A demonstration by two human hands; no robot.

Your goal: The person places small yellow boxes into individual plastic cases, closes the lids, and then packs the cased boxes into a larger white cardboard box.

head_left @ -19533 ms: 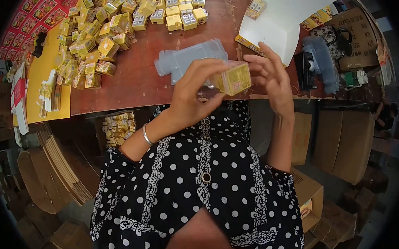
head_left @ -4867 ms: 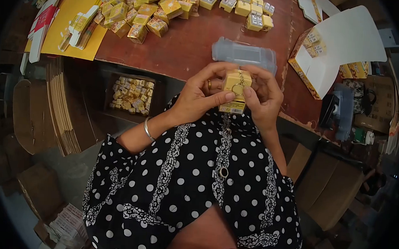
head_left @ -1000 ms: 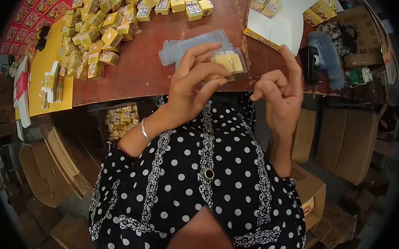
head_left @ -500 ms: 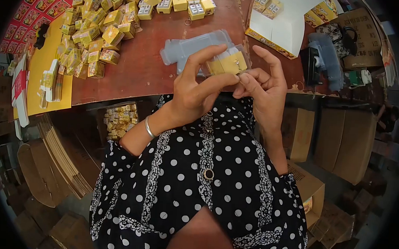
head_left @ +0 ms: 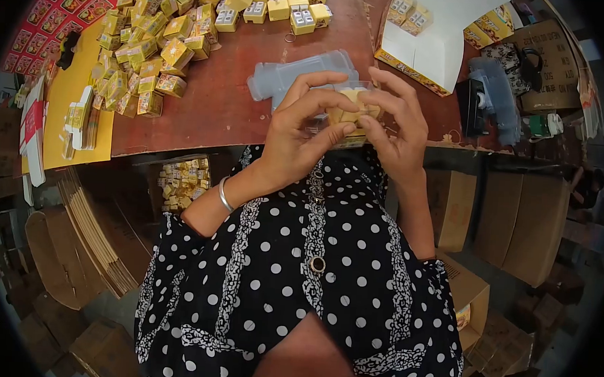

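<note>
My left hand (head_left: 299, 130) and my right hand (head_left: 399, 129) meet over the table's front edge, both closed on a small yellow box (head_left: 353, 104) in clear plastic. The fingers of both hands pinch it from the two sides and hide much of it. A silver bracelet circles my left wrist. Just behind my hands, flat translucent plastic pieces (head_left: 273, 80) lie on the red-brown table (head_left: 217, 109). Farther back stand several yellow blocks with white and grey tops (head_left: 302, 18), one with a metal ring beside it.
Many small yellow boxes (head_left: 145, 50) are heaped at the left, beside stacked cards (head_left: 80, 126). At the right are an open white tray (head_left: 418, 51), a black box (head_left: 469, 105) and more plastic pieces (head_left: 501, 103). Below the table, a carton (head_left: 519, 224) stands right.
The yellow box has turned and now sits lower between my fingers. My right fingertips have come in onto it, and my left fingers have curled closer. The view has shifted slightly.
</note>
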